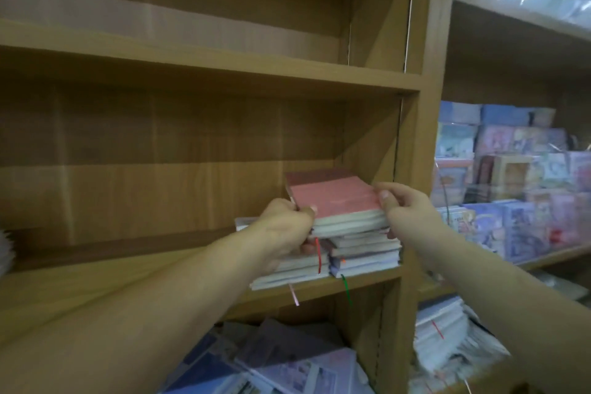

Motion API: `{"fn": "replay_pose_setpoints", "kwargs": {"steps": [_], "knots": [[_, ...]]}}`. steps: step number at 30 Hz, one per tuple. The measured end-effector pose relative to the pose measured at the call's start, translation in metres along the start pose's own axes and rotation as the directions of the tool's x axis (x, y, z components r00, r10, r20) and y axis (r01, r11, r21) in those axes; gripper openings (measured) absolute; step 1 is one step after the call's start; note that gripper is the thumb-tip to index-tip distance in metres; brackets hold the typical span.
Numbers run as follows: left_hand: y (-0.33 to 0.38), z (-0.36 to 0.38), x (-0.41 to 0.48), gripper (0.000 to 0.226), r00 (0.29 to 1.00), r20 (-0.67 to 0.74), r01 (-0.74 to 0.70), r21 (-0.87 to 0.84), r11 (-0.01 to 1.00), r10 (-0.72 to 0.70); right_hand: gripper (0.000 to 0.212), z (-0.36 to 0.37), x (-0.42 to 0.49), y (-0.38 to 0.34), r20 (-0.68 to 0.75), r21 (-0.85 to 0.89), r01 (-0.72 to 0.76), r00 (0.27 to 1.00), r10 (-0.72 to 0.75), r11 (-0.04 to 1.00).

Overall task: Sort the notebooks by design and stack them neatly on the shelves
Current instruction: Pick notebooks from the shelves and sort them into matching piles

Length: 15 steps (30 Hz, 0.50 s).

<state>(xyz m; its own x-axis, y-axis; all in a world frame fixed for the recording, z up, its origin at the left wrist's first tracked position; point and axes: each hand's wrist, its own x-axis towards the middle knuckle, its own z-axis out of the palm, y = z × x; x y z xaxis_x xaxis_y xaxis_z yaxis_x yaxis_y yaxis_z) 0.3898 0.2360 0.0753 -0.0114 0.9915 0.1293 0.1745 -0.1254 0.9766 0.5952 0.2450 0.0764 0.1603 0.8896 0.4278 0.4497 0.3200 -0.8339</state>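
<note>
The pink notebooks (335,198), a small bundle with a plain pink cover on top, sit just right of the frame's centre. They rest on a pile of notebooks (361,257) on the middle shelf (128,275), close to its right wall. The left hand (284,222) grips the bundle's left edge, thumb on the cover and fingers curled underneath. The right hand (404,205) pinches the right edge at the near corner. 3 markers hang from the pile: a red ribbon (318,254), a green ribbon (347,293) and a pale pink ribbon (294,295). At lower centre, loose notebooks (287,361) lie jumbled on the shelf below. At the right, wrapped notebooks (511,189) fill a neighbouring unit.
</note>
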Motion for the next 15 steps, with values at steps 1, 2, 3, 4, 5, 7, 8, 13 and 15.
{"fn": "replay_pose_setpoints", "kwargs": {"steps": [1, 2, 3, 4, 5, 7, 8, 13, 15], "knots": [[0.004, 0.008, 0.004, 0.024, 1.000, 0.015, 0.003, -0.001, 1.000, -0.002, 0.031, -0.004, 0.006, 0.004, -0.006, -0.002, -0.012, 1.000, 0.012, 1.000], [0.007, 0.014, 0.007, 0.027, 0.999, 0.033, 0.003, -0.009, 1.000, -0.002, 0.031, -0.008, 0.012, 0.009, -0.009, 0.002, -0.021, 1.000, 0.021, 1.000], [0.008, 0.020, 0.012, 0.030, 0.999, 0.045, 0.005, -0.024, 1.000, -0.003, 0.032, -0.010, 0.017, 0.013, -0.014, 0.000, -0.028, 1.000, 0.028, 1.000], [0.009, 0.025, 0.013, 0.033, 0.999, 0.051, 0.009, -0.030, 1.000, -0.007, 0.031, -0.012, 0.020, 0.016, -0.021, -0.011, -0.033, 0.999, 0.033, 0.999], [0.007, 0.029, 0.015, 0.035, 0.999, 0.045, 0.006, -0.011, 1.000, -0.005, 0.030, -0.013, 0.021, 0.019, -0.030, -0.033, -0.032, 0.999, 0.031, 0.999], [-0.001, 0.030, 0.021, 0.042, 0.998, 0.016, -0.055, 0.139, 0.989, 0.053, 0.028, -0.011, 0.021, 0.024, -0.042, -0.134, 0.037, 0.998, -0.043, 0.990], [-0.003, 0.028, 0.022, 0.047, 0.995, 0.003, -0.095, 0.239, 0.966, 0.097, 0.027, -0.010, 0.019, 0.026, -0.033, -0.200, 0.083, 0.995, -0.091, 0.976], [-0.008, 0.011, 0.015, 0.043, 0.970, 0.026, -0.233, 0.368, 0.900, 0.240, 0.017, -0.020, 0.015, 0.029, -0.033, -0.315, 0.113, 0.991, -0.130, 0.942], [-0.011, 0.008, 0.007, 0.030, 0.948, 0.076, -0.312, 0.407, 0.858, 0.309, 0.014, -0.027, 0.010, 0.032, -0.082, -0.343, 0.125, 0.983, -0.162, 0.931]]}}
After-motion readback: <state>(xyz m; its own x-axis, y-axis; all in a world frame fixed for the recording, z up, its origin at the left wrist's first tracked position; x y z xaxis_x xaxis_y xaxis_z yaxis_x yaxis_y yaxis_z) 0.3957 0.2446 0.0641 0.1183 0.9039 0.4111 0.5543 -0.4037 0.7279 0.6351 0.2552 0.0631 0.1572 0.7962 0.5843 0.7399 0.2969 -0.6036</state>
